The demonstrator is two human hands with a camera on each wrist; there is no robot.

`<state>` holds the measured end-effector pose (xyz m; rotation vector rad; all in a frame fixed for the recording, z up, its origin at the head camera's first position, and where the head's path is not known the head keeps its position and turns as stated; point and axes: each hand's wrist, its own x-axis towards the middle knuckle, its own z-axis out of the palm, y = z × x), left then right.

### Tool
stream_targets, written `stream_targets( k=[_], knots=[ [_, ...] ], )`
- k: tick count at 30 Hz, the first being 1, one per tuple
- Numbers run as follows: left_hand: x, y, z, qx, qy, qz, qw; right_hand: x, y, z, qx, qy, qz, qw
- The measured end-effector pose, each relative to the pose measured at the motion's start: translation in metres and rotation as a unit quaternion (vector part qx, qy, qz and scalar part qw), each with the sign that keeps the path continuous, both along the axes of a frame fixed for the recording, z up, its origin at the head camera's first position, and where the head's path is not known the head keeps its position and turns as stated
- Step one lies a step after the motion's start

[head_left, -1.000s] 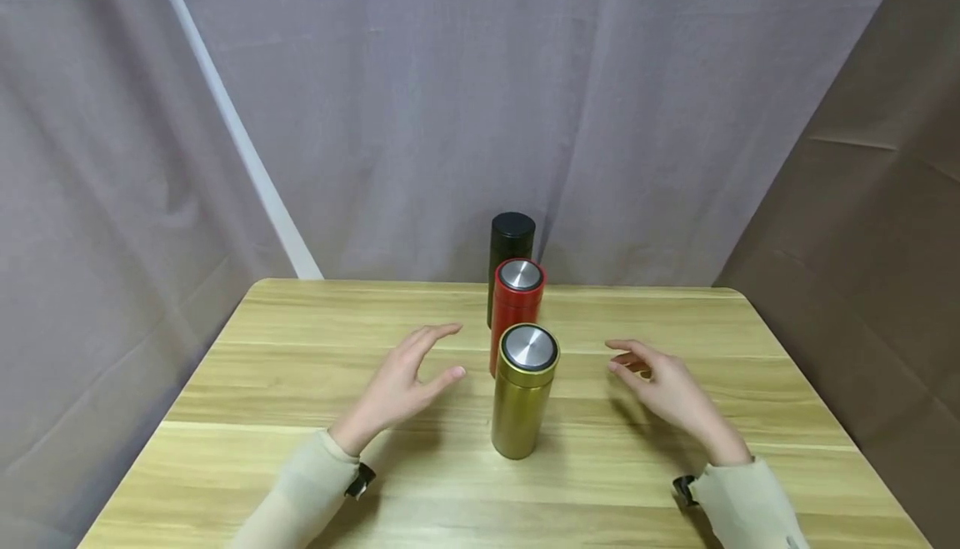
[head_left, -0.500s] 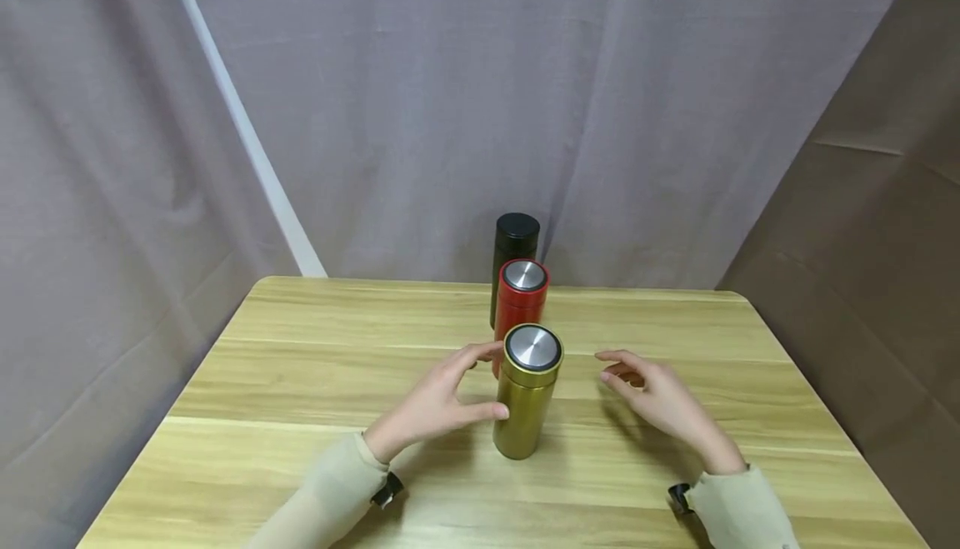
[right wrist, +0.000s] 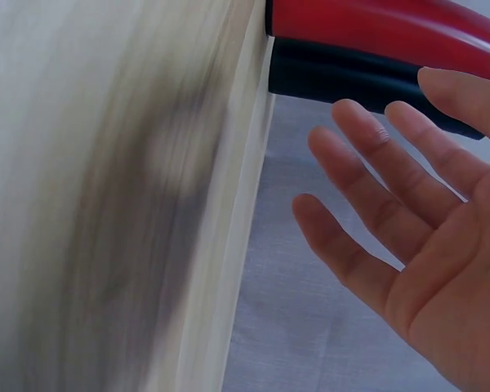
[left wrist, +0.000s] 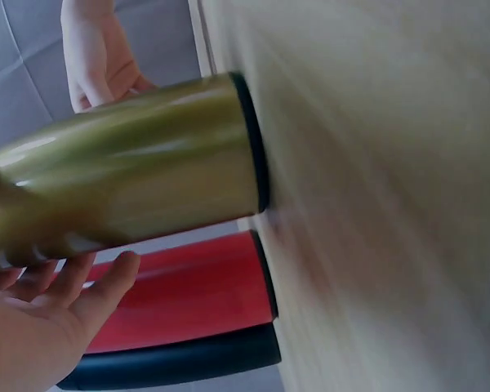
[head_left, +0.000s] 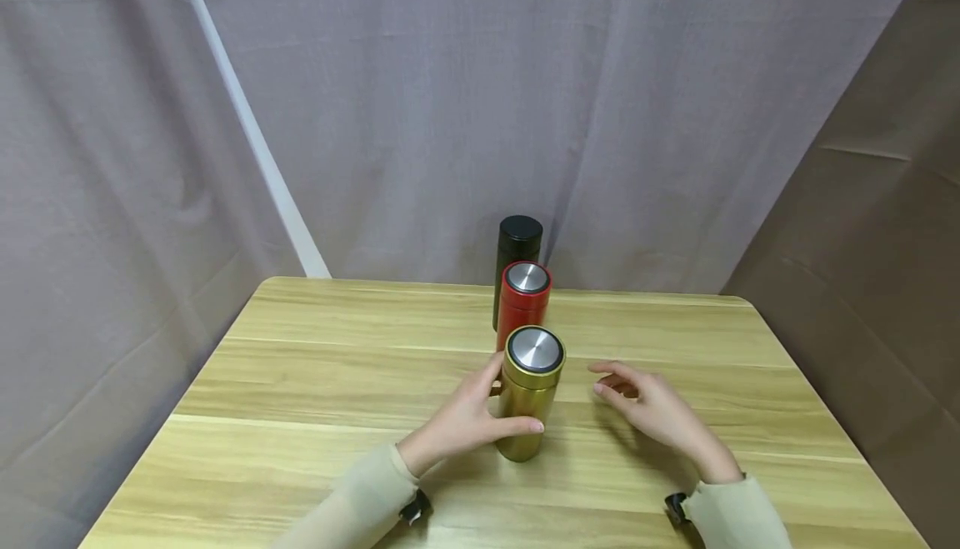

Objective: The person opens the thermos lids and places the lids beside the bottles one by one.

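A gold thermos point(head_left: 527, 416) with a steel-topped lid stands upright on the table. My left hand point(head_left: 468, 416) is round it from the left, the thumb across its near side and the fingers passing behind. In the left wrist view, the fingertips point(left wrist: 118, 273) lie right along the side of the gold thermos point(left wrist: 147, 155). My right hand point(head_left: 656, 407) is held over the table to the right of the thermos, apart from it, with fingers loosely bent and nothing in them. In the right wrist view its palm point(right wrist: 449, 286) faces the camera, the fingers spread.
Behind the gold thermos, a red thermos point(head_left: 523, 307) and a black thermos point(head_left: 517, 253) stand in a line going back, each partly hidden by the one before it. The wooden table point(head_left: 337, 366) ends at a grey curtain point(head_left: 412, 116).
My left hand has moved right, from beside the gold thermos to round it. My right hand has come slightly nearer to the thermos and lower in the view. The thermoses keep their places.
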<state>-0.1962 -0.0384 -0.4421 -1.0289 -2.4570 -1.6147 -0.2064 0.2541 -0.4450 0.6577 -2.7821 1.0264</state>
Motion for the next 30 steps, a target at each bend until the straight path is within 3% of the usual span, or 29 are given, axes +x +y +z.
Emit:
stream_targets(
  k=[9, 18, 25, 30],
  knots=[
    [0.002, 0.003, -0.002, 0.007, -0.023, 0.006, 0.9997, 0.000, -0.003, -0.003, -0.006, -0.009, 0.016, 1.000],
    [0.015, 0.003, 0.017, 0.013, -0.021, -0.001, 0.9997, 0.000, -0.005, -0.005, -0.001, -0.022, 0.021, 1.000],
    [0.004, 0.005, 0.000, 0.002, 0.001, -0.006, 1.0000, 0.000, -0.006, -0.003, -0.006, -0.025, 0.024, 0.999],
    [0.007, 0.005, -0.002, -0.002, 0.018, 0.000, 0.9998, 0.001, -0.005, -0.003, -0.005, -0.022, 0.024, 0.999]
  ],
)
